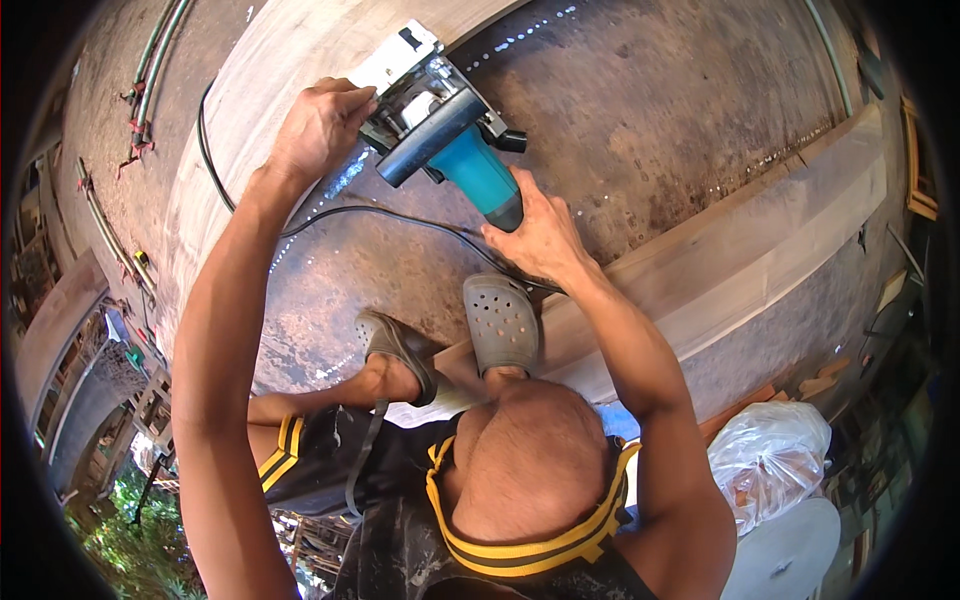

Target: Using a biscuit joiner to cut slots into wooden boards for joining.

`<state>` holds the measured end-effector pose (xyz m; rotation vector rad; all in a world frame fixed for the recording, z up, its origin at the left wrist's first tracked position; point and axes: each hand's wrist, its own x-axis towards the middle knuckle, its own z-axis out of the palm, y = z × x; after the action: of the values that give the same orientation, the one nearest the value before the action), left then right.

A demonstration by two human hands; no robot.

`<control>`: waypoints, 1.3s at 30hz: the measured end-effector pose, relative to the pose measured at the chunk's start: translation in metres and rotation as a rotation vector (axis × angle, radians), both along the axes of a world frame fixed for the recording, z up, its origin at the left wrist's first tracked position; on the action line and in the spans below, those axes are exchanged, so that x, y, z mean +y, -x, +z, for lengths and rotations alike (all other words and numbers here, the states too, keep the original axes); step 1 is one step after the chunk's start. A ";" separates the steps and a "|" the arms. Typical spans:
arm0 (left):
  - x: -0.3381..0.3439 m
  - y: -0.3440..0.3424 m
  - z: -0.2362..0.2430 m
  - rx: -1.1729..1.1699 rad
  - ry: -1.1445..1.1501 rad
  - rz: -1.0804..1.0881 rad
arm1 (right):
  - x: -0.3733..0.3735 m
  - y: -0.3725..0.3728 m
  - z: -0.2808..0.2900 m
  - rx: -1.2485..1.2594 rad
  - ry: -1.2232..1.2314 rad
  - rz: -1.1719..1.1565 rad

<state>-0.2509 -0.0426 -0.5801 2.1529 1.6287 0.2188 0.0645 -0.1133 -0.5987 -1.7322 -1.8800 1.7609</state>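
Observation:
A teal handheld circular saw (465, 165) with a metal base plate (395, 62) and a dark curved guard is held up and tilted in front of me. My right hand (540, 230) is wrapped round the dark rear end of its motor body. At the other end, my left hand (325, 125) pinches the edge of the base plate between thumb and fingers. The blade itself I cannot make out. Under my left arm lies a pale, wide wooden board (255, 85). A black cord (375, 210) loops across the board and the stained brown surface below the saw.
My feet, in grey-brown clogs (500, 325), stand close to the cord. A long wooden plank (740, 245) runs along the right. Long bar clamps (150, 75) lie at the far left. A clear plastic bag (770, 455) sits at the lower right.

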 end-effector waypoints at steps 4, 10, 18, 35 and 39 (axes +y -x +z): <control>0.002 -0.002 0.002 0.007 0.000 0.004 | 0.002 -0.001 -0.001 -0.006 -0.016 -0.006; 0.003 0.002 -0.001 -0.010 -0.026 -0.041 | 0.001 0.000 -0.006 0.005 -0.015 -0.009; 0.005 0.003 0.000 -0.018 -0.060 -0.096 | 0.003 0.003 0.000 0.031 0.008 -0.010; 0.006 0.015 -0.021 -0.027 -0.144 -0.153 | 0.016 0.022 0.004 -0.033 -0.026 -0.020; 0.010 0.000 -0.029 0.048 -0.019 -0.083 | 0.007 0.000 -0.021 -0.009 -0.126 -0.032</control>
<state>-0.2505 -0.0327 -0.6090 2.2506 1.5656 0.1585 0.0646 -0.1063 -0.6192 -1.7189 -1.9098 1.5896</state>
